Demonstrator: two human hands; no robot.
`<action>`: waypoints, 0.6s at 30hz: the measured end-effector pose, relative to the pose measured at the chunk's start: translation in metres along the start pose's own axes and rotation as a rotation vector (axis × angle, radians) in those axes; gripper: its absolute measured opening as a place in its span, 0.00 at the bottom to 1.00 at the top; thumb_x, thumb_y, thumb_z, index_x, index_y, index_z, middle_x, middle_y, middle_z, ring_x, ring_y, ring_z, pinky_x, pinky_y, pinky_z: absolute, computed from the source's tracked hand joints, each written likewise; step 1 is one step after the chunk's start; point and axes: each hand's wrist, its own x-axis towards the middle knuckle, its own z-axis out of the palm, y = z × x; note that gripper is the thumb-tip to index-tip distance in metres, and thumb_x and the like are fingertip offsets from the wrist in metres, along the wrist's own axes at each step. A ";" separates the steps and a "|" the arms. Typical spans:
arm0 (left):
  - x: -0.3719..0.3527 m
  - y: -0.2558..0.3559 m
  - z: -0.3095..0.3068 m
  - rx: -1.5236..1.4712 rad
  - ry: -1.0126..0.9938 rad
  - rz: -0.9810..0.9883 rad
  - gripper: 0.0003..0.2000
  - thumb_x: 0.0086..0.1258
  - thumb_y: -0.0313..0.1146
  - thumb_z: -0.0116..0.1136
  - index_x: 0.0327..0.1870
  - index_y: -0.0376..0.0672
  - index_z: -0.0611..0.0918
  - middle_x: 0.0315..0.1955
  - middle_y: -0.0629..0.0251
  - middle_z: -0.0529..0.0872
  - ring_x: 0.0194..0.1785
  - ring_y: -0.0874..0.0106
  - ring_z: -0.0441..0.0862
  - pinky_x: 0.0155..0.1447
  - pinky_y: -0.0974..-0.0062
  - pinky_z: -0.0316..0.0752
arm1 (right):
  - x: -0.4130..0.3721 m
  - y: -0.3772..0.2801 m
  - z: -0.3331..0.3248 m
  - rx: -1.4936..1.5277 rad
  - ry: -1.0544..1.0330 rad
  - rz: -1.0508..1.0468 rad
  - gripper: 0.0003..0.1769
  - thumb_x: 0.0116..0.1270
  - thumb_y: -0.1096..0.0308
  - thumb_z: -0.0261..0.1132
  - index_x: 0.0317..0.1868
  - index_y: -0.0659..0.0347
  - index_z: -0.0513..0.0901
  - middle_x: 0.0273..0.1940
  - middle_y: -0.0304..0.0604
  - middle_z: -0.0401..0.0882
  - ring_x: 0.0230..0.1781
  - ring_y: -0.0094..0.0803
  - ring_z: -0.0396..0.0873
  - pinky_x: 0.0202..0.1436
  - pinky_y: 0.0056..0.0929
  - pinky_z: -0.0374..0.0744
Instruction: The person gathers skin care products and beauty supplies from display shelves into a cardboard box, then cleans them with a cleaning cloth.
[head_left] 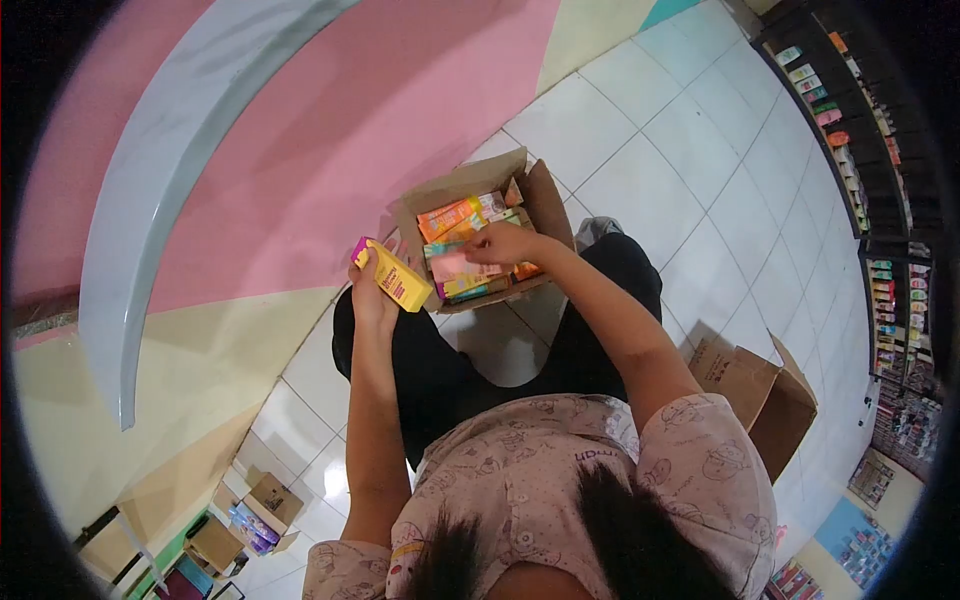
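An open cardboard box [540,195] rests on my lap, filled with several small orange, pink and green product cartons. My left hand [372,292] holds a yellow carton [398,278] with a pink end, up beside the box's left side. My right hand [505,243] reaches into the box, its fingers pinched on a pink carton [452,264] among the others.
I sit on a white tiled floor [680,150] against a pink and cream wall. Another cardboard box [755,395] stands by my right elbow. Smaller boxes [262,505] with products lie at lower left. Dark shelves [850,130] of goods line the right side.
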 end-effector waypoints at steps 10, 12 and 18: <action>0.013 -0.007 -0.013 0.153 0.061 0.035 0.16 0.72 0.36 0.55 0.54 0.45 0.64 0.47 0.57 0.77 0.52 0.61 0.77 0.55 0.62 0.76 | -0.005 -0.007 0.038 -0.315 -0.023 -0.217 0.10 0.53 0.66 0.60 0.32 0.61 0.84 0.29 0.51 0.82 0.30 0.45 0.80 0.37 0.41 0.76; 0.015 -0.009 -0.012 0.162 0.049 0.026 0.16 0.72 0.36 0.55 0.54 0.45 0.64 0.46 0.57 0.77 0.52 0.62 0.78 0.55 0.63 0.76 | -0.008 -0.010 0.031 -0.267 -0.070 -0.160 0.09 0.55 0.68 0.60 0.33 0.61 0.85 0.29 0.49 0.83 0.30 0.42 0.81 0.38 0.39 0.77; 0.016 -0.011 -0.008 0.154 0.045 0.002 0.15 0.72 0.35 0.54 0.54 0.45 0.64 0.46 0.56 0.78 0.51 0.62 0.78 0.55 0.65 0.76 | -0.002 0.009 0.019 0.123 0.055 -0.153 0.08 0.58 0.74 0.63 0.38 0.61 0.85 0.28 0.42 0.84 0.31 0.31 0.82 0.39 0.33 0.80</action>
